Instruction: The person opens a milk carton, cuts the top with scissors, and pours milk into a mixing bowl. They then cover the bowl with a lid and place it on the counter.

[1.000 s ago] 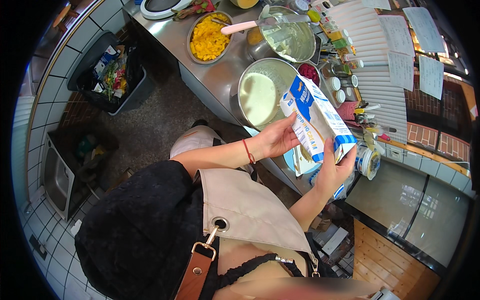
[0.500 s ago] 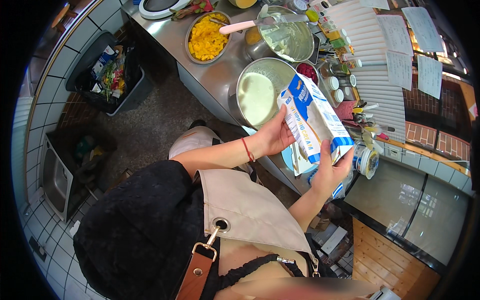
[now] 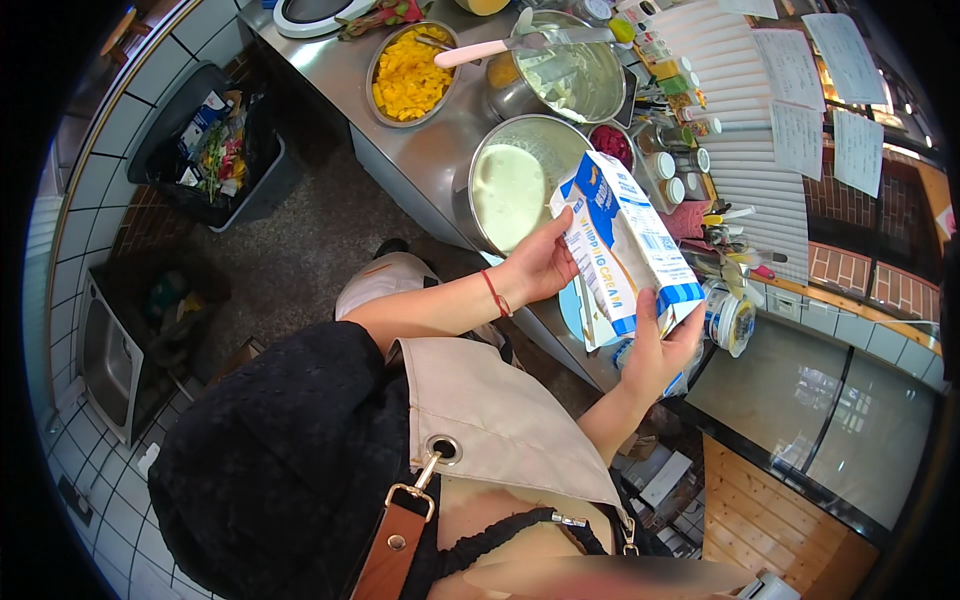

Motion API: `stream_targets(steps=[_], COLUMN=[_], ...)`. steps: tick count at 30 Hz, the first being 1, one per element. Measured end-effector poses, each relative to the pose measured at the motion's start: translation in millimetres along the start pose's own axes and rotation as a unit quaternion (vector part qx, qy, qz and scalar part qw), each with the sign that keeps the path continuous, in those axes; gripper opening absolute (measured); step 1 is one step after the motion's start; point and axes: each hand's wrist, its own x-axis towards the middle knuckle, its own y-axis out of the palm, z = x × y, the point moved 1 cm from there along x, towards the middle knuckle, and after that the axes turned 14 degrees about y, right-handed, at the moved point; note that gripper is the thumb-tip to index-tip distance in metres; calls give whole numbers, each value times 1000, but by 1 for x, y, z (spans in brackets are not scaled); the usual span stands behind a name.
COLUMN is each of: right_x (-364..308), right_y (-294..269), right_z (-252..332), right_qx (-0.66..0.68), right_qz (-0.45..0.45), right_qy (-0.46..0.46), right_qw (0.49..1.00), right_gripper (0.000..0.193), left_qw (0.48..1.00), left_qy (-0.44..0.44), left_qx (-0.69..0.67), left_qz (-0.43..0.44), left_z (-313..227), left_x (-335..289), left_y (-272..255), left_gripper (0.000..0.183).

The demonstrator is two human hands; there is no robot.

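Both hands hold a blue-and-white cream carton, tilted so its upper-left end is over the rim of a deep metal bowl. My left hand grips the carton's near side, close to the bowl; a red cord circles that wrist. My right hand is closed around the carton's lower right end, thumb on its front. Pale, creamy liquid lies in the bowl. Whether anything flows from the carton's end cannot be seen.
A bowl of diced yellow fruit stands farther left on the steel counter. Behind is a bowl with white cream, a pink-handled spatula across it. Jars line the wall side. A bin stands on the floor at left.
The carton and both hands have shifted very slightly left in the picture, as has much of the counter. The grip of both hands looks the same.
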Motion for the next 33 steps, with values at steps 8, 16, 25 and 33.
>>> stream_targets(steps=[8, 16, 25, 33], right_x=[4, 10, 9, 6], right_y=[6, 9, 23, 25], right_z=[-2, -10, -22, -16], right_qx=[25, 23, -28, -20], right_qz=[41, 50, 71, 94], right_qy=[24, 44, 27, 49], right_qw=[999, 998, 997, 994], right_gripper=[38, 38, 37, 39], left_qw=[1000, 994, 991, 992], left_qy=[-5, -83, -62, -59], left_qx=[-20, -34, 53, 43], left_qz=[-2, 69, 102, 104], left_z=[-5, 3, 2, -1], left_x=[-1, -6, -25, -31], left_y=[7, 14, 14, 14], left_gripper=[48, 49, 46, 46])
